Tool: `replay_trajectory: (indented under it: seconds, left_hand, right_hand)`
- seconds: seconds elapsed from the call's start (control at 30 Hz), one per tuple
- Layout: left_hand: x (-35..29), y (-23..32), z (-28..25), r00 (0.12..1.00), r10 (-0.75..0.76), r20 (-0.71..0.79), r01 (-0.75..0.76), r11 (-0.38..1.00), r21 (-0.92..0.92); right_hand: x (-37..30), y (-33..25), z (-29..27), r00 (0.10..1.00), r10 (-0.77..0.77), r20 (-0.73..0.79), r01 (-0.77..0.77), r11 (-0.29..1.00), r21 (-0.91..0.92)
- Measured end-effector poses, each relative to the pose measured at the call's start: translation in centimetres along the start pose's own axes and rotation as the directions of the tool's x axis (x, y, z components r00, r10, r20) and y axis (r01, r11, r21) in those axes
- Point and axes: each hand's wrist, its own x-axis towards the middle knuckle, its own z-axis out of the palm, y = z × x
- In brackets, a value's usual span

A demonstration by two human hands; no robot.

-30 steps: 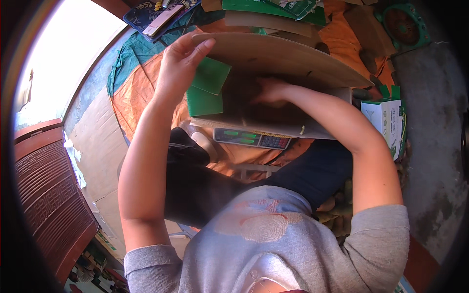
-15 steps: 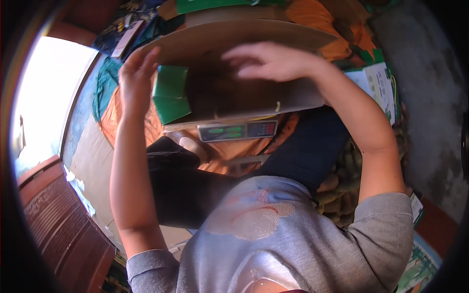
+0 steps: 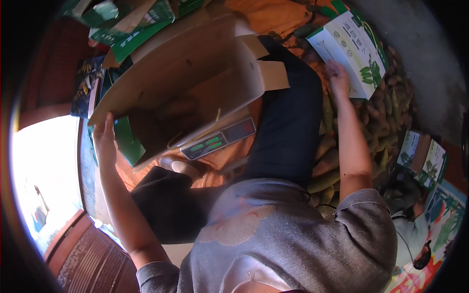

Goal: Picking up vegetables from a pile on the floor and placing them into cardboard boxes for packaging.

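Observation:
An open cardboard box (image 3: 200, 63) with brown inner walls tilts in front of me, on top of a digital scale (image 3: 218, 139). My left hand (image 3: 104, 138) is closed on the box's left edge, beside a green flap (image 3: 128, 141). Deep in the box lies a dark, rounded shape, too dim to name. My right hand (image 3: 338, 78) is out to the right, at the near edge of a white and green printed carton (image 3: 349, 49). Its fingers look bent but are smeared, and whether they touch the carton cannot be made out.
A heap of long brown and green produce (image 3: 386, 110) spreads to my right, beside my leg. Green cartons (image 3: 146, 24) stand behind the open box. Orange cloth (image 3: 266, 17) covers the ground. A smaller carton (image 3: 421, 158) and another person (image 3: 410, 229) are at the lower right.
My right hand has left the open box and swung right to the white and green carton. My left hand has lowered onto the box's edge. The whole view has turned.

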Motion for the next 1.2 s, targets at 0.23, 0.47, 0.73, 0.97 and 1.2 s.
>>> replay_trajectory:
  seconds: [0.23, 0.47, 0.73, 0.97, 1.2]
  left_hand:
    - [0.1, -2.4, 0.1, 0.986, -0.160, 0.039, 0.145, 0.958, 0.247]
    - [-0.3, -2.5, -0.1, 0.976, -0.215, -0.017, 0.216, 0.967, 0.136]
    - [-0.7, -3.5, -1.0, 0.973, -0.213, -0.088, 0.228, 0.949, 0.217]
    - [1.2, -4.7, 0.1, 0.963, -0.248, -0.107, 0.268, 0.924, 0.273]
    - [0.0, -3.1, 0.0, 0.980, -0.186, -0.072, 0.198, 0.950, 0.243]
  right_hand:
    - [-0.4, 15.1, 7.1, 0.990, 0.141, 0.008, -0.136, 0.971, -0.199]
    - [3.8, 18.6, 16.1, 0.984, -0.171, 0.052, 0.156, 0.685, -0.712]
    - [6.3, 13.0, 14.4, 0.959, 0.128, 0.253, 0.106, 0.666, -0.738]
    - [7.4, 15.9, 12.2, 0.925, 0.265, 0.271, -0.005, 0.723, -0.690]
    - [2.5, 20.8, 14.4, 0.913, 0.409, -0.016, -0.300, 0.642, -0.705]
